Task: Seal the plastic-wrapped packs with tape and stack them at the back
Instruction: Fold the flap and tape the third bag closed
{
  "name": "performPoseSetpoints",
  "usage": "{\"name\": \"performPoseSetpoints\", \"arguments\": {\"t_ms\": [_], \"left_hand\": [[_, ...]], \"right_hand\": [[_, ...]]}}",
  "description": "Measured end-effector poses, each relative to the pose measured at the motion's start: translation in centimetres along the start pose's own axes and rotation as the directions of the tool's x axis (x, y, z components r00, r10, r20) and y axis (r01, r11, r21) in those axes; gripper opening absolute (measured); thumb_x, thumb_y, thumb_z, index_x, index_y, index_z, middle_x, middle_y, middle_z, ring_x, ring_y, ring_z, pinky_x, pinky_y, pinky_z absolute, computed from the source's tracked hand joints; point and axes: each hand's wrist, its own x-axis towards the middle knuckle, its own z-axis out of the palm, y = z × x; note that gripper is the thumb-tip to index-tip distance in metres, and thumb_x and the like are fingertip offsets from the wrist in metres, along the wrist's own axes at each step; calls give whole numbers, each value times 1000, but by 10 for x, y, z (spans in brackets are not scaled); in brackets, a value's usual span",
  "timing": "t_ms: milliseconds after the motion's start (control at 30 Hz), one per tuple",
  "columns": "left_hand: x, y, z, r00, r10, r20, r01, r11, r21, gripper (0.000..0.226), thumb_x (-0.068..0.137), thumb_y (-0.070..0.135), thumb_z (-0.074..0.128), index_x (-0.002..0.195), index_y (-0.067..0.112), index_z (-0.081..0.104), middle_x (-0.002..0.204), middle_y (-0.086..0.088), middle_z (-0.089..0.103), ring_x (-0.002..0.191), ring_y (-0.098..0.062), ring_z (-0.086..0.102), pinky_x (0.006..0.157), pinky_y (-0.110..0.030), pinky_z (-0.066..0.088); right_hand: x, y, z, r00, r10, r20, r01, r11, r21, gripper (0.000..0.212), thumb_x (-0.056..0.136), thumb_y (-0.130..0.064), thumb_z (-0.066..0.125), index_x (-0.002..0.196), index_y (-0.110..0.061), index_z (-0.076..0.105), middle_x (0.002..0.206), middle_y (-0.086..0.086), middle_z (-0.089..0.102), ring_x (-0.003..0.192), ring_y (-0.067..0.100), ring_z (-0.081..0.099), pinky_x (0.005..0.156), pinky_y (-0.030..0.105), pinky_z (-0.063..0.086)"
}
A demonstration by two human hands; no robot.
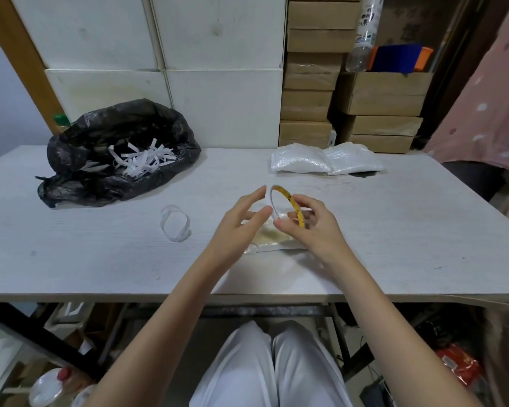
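My right hand (309, 227) holds a thin tape roll (288, 201) with a yellow inner ring, upright above the table's middle. Fingers of my left hand (241, 218) are spread and touch the roll's left edge. Under both hands lies a plastic-wrapped pack (272, 240) with pale contents, flat on the white table (394, 230). Two sealed white packs (325, 162) lie side by side at the back right of the table.
A black bag (115, 148) holding white paper strips sits at the back left. An empty clear tape ring (175, 223) lies left of my hands. Cardboard boxes (309, 83) and white boxes (218, 83) are stacked behind the table.
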Motion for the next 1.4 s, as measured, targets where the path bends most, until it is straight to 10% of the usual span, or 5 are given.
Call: {"name": "performPoseSetpoints", "arguments": {"t_ms": [233, 700, 933, 1200, 1400], "left_hand": [[2, -4, -15, 987, 67, 149, -61, 997, -45, 49, 88, 9, 62, 125, 39, 52, 120, 10, 56, 104, -10, 59, 86, -24, 53], [-5, -14, 4, 946, 223, -236, -209, 975, 80, 30, 80, 7, 71, 110, 12, 68, 106, 7, 65, 93, 6, 64, 78, -17, 54], [0, -10, -2, 969, -9, -246, -26, 990, -140, 16, 76, 7, 75, 82, 20, 68, 88, 4, 70, 81, -8, 66, 73, -25, 54], [-3, -12, -10, 975, -120, -185, 63, 955, -290, 5, 78, 2, 71, 77, 6, 67, 68, 4, 71, 68, -7, 67, 67, -18, 53], [-7, -12, -3, 957, -148, -251, 76, 959, -273, 10, 79, 2, 71, 73, 7, 65, 72, -4, 70, 65, -6, 66, 63, -17, 52]], "right_hand": [[-5, 9, -4, 986, -123, 111, 129, 990, -50, 74, 66, -6, 82, 131, -13, 46, 127, 2, 43, 120, 15, 52, 102, 28, 44], [-4, 15, 4, 994, -103, -47, 103, 995, 0, 80, 65, -16, 83, 135, -12, 44, 124, 0, 43, 112, 11, 56, 93, 19, 49], [-5, 14, 3, 994, -113, 12, 114, 989, -99, 96, 63, -16, 84, 143, -14, 31, 122, -5, 35, 112, 3, 47, 92, 4, 41], [-6, 14, 7, 997, -73, -14, 73, 997, 26, 68, 55, -29, 89, 111, -28, 49, 123, 4, 46, 116, 19, 53, 103, 40, 44], [-6, 6, 18, 994, -28, -105, 41, 992, 116, 98, 47, -42, 87, 124, -33, 28, 118, -1, 52, 111, 26, 58, 100, 41, 47]]}}
